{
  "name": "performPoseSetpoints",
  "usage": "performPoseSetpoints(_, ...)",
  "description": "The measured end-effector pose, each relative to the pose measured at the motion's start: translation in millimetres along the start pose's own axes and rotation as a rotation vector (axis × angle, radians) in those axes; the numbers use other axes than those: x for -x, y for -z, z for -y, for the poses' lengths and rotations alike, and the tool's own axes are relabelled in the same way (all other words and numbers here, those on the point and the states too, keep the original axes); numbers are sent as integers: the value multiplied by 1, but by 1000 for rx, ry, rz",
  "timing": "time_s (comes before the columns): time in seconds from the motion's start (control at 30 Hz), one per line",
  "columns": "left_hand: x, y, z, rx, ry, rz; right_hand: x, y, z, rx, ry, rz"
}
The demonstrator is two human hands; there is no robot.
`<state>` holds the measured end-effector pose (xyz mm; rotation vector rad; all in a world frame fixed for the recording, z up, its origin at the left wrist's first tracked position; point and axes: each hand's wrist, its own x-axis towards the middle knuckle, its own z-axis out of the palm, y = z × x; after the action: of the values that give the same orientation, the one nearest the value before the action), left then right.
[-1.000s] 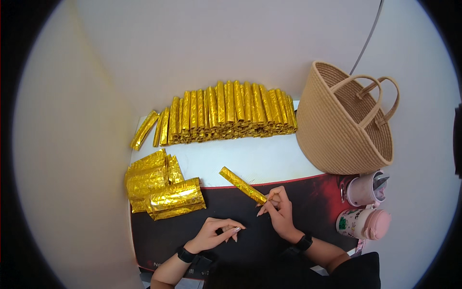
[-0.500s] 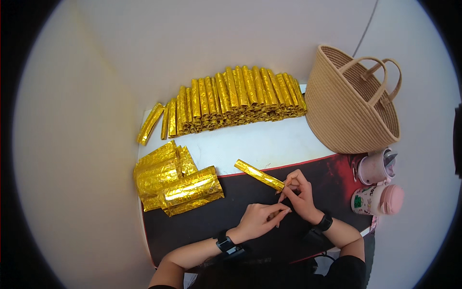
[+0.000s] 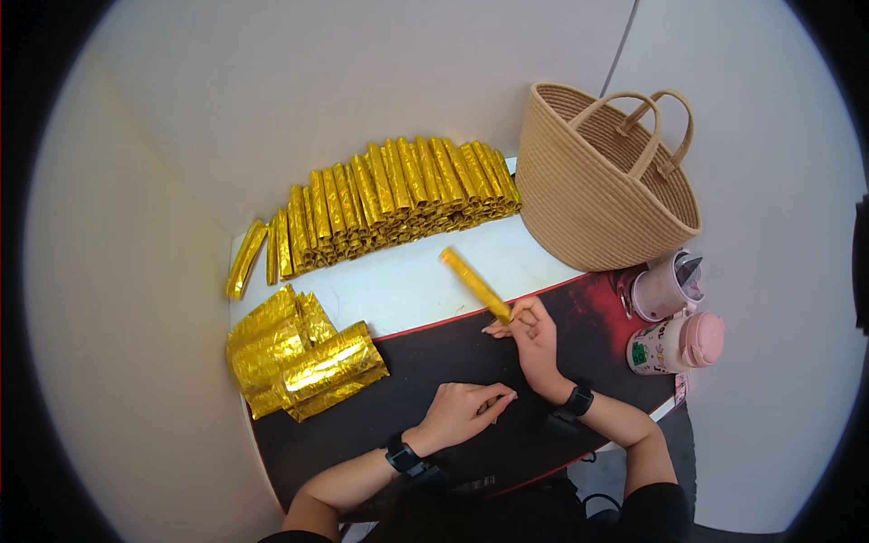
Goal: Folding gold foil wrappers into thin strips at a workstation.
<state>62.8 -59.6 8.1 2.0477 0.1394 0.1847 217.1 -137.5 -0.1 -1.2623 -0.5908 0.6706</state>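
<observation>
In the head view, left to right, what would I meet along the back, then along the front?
Back: lone gold roll, stacked gold rolls, woven basket. Front: gold foil pile, left hand, right hand with a held gold roll in its grip, pink-lidded cup.

On your right: tan coiled-rope basket (image 3: 588, 195) with two loop handles. Nearer you, pale pink cylindrical cup (image 3: 654, 295) containing a grey pointed object (image 3: 689, 270); just beside it, white patterned cup with pink lid (image 3: 661, 349). Black red-edged desk mat (image 3: 425, 362) covers part of your white tabletop (image 3: 389, 306).
</observation>
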Motion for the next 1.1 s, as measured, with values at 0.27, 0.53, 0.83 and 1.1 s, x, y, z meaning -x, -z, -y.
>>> performPoseSetpoints(0.27, -2, 5, -1, -62, -39, 52, -83, -22, 38, -319, 47, -282)
performPoseSetpoints(0.53, 1, 5, 2, -17, -41, 62, -143, -16, -8, -215, 9, -307)
performPoseSetpoints(0.83, 0, 5, 2, 30, -51, 66, -150, -11, -26, -122, 181, -233)
performPoseSetpoints(1.1, -2, 2, 2, -32, -62, 61, -156, -7, -24, -121, 228, -249)
